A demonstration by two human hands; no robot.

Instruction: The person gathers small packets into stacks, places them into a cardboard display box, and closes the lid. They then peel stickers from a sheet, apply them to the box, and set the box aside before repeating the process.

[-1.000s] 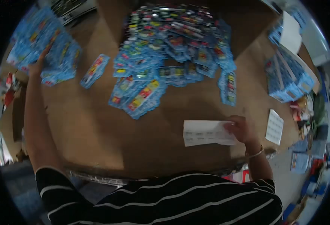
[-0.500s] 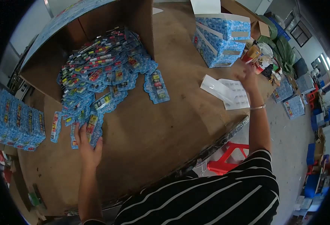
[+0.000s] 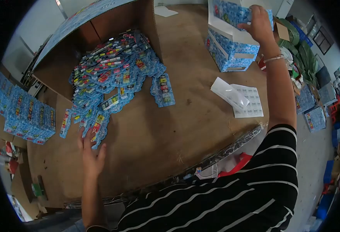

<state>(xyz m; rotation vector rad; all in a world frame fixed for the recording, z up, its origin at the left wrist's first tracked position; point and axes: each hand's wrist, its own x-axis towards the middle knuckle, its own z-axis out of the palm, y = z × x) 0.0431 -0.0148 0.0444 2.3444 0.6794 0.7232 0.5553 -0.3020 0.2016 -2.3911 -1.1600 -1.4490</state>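
My left hand (image 3: 91, 155) lies palm down with fingers spread at the front of a pile of blue cards (image 3: 112, 69). Its fingertips touch the nearest card (image 3: 99, 129). At the upper right, my right hand (image 3: 259, 25) grips a blue-printed display box (image 3: 228, 12), thumb on the near side and fingers over the top. That box is raised above a similar blue box (image 3: 230, 54), which stands on the table with its white inner side showing. The pile spills from a large brown carton (image 3: 58, 75) lying on its side.
Label sheets (image 3: 247, 101) lie on the table (image 3: 170, 150) below the blue box. A single card (image 3: 163, 91) lies right of the pile. Stacked blue boxes (image 3: 30, 116) stand at the left. A red stool (image 3: 237, 164) is under the table edge.
My right hand has moved up from beside the two stacked boxes and taken hold of the upper one, which is now lifted. My left hand stays at the cards.
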